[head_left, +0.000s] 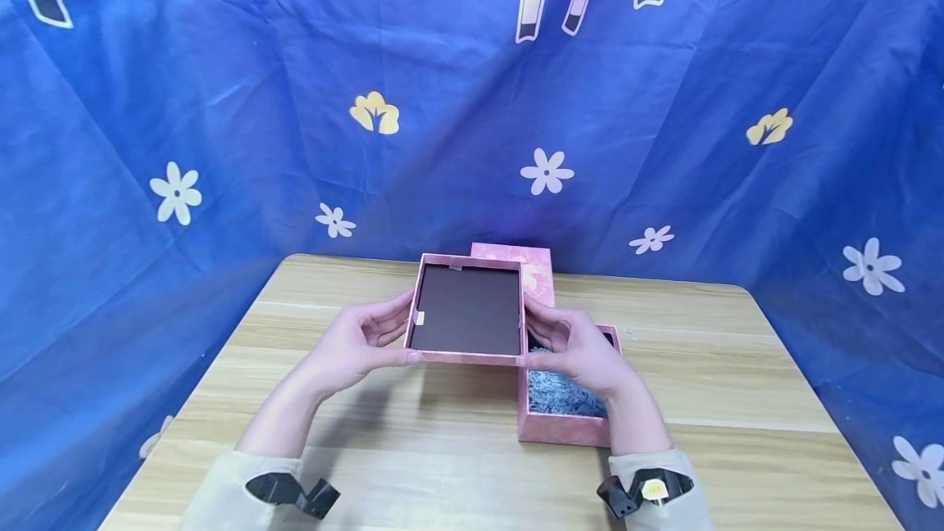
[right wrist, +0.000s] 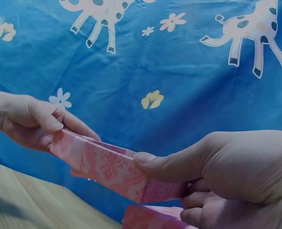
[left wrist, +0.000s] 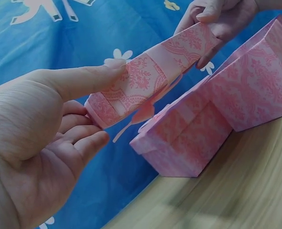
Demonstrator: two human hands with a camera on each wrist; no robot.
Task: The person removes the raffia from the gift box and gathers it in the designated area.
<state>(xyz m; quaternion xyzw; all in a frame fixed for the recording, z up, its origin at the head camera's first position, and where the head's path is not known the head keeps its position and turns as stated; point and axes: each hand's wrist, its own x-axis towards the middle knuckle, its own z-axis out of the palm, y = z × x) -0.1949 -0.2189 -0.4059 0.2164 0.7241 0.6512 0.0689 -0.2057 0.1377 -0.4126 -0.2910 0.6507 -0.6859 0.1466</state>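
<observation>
Both hands hold a pink patterned box lid (head_left: pixel 472 358) up above the table, its dark inner side facing the head camera. My left hand (head_left: pixel 354 342) grips the left end, thumb on the near wall and fingers behind and under. At the right end my right hand (head_left: pixel 578 351) does the same. In the left wrist view, a pink ribbon (left wrist: pixel 146 112) hangs from the lid's underside. An open pink box (head_left: pixel 564 430) stands on the table beneath the right hand, with blue fuzzy material (head_left: pixel 564 393) inside; the right hand and forearm hide part of it.
Behind the lid, another pink patterned piece (head_left: pixel 538 275) stands at the back of the wooden table (head_left: pixel 686 367), partly covered by the lid. A blue cloth (head_left: pixel 442 170) with flowers and animal figures hangs around the table's back and sides.
</observation>
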